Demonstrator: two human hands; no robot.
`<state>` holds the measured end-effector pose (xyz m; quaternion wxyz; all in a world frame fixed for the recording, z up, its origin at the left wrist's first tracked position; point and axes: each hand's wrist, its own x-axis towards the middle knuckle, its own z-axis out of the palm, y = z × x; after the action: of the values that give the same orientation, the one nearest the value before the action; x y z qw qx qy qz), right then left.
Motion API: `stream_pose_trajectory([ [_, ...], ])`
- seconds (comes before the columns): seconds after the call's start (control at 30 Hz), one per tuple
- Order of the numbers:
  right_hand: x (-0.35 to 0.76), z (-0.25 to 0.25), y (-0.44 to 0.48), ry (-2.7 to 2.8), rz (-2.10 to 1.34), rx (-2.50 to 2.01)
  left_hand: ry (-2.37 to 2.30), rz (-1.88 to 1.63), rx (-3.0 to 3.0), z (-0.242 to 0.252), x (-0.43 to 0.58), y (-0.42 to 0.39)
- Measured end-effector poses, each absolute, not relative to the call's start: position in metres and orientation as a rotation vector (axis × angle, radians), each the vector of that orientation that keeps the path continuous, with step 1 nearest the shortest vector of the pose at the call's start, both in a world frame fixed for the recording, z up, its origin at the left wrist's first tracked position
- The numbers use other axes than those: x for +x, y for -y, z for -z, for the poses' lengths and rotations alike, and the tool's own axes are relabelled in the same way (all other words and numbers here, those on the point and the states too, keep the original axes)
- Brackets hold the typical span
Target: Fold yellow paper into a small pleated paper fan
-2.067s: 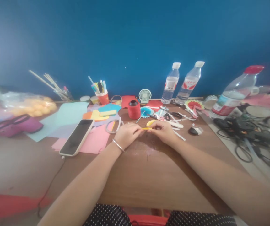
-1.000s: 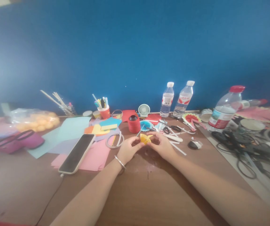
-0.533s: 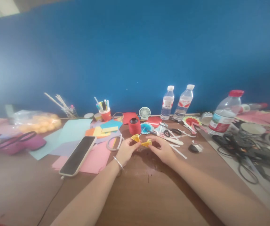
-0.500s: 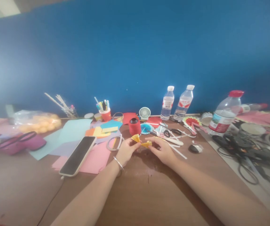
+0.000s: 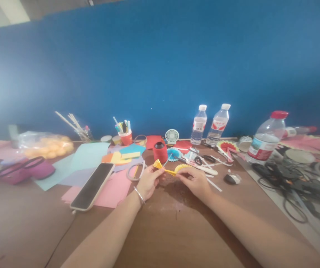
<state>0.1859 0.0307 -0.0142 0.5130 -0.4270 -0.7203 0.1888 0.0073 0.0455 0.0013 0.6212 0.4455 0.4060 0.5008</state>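
Fingers (image 5: 159,172) of the left hand (image 5: 148,182) and right hand (image 5: 197,184) are pinching a pleated yellow paper (image 5: 170,172) between them over the worktop (image 5: 162,230), while a blue rosette (image 5: 173,153) is lying toward its one o'clock and a phone (image 5: 93,187) between eight and nine.

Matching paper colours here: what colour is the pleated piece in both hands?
The pleated piece is yellow, best seen in the head view.

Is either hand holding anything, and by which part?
Yes: a pleated yellow paper. The left hand pinches it near the middle; the right hand grips its right end.
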Motion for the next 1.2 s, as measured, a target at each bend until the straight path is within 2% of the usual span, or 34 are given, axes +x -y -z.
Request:
stream_pose_trajectory([
  [0.47, 0.186, 0.011, -0.034, 1.905, -0.46, -1.001, -1.02, -1.224, 1.214, -0.003, 0.002, -0.049],
  [0.8, 0.185, 0.017, -0.035, 2.024, -0.377, -1.155, -1.386, -1.385, 1.569, -0.001, -0.011, -0.057],
  [0.9, 0.18, 0.011, -0.034, 1.94, -0.291, -1.21, -1.481, -1.455, 1.634, 0.001, -0.016, -0.06],
  [1.07, 0.166, -0.005, -0.061, 1.687, -0.509, -1.371, -1.548, -1.515, 1.699, 0.002, -0.018, -0.06],
  [1.2, 0.152, -0.01, -0.101, 1.558, -0.519, -1.412, -1.558, -1.515, 1.741, 0.003, -0.018, -0.058],
])
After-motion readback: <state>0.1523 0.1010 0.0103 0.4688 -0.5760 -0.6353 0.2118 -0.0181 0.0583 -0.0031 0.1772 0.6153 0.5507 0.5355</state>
